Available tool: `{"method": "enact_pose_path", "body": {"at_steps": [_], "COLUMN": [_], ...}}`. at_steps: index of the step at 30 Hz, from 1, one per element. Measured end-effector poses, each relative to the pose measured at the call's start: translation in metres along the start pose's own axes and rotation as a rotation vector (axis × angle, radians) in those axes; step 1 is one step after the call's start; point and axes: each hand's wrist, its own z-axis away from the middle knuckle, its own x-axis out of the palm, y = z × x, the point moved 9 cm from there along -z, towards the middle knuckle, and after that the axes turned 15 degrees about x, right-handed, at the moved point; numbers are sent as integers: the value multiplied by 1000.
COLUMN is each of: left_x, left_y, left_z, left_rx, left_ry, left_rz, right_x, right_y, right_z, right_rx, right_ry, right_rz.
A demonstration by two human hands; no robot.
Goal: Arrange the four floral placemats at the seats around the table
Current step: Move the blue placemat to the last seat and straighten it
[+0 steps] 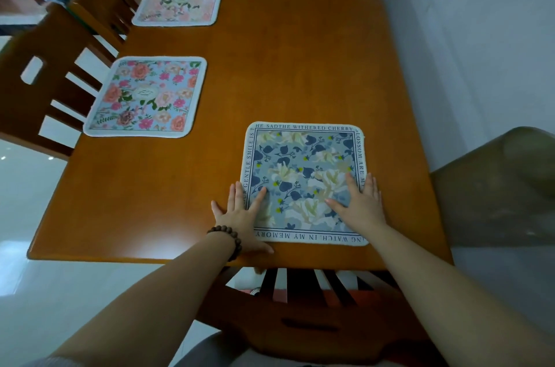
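The only words that can be read are on the blue placemat (303, 183), printed in dark letters all around its edge. The far edge says "HE SADTHE WITHERED CHERRY". The right edge says "LOSSOM ARE M", and then the right hand (359, 204) covers the rest. The near edge, upside down, says "NG WATCH. IN MY MEMORY". The left edge says "R GENTLE SMILE IS T", where the left hand (240, 216) hides the start. The other mats' middle labels are too blurry to read.

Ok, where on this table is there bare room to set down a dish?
Bare wood runs down the table middle, and at the near left corner beside the blue placemat. The left edge is crowded by the bright pink mat and pale pink mat.
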Motion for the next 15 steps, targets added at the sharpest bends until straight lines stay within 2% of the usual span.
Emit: {"method": "enact_pose_path", "body": {"at_steps": [7, 15], "left_x": [20, 20], "left_y": [11, 14], "left_z": [24, 33], "left_rx": [-7, 0], "left_ry": [-1, -15], "left_rz": [-29, -52], "right_x": [9, 11], "right_y": [15, 27], "right_z": [24, 49], "right_rx": [-5, -18], "right_ry": [-34, -195], "right_rz": [-47, -31]}}
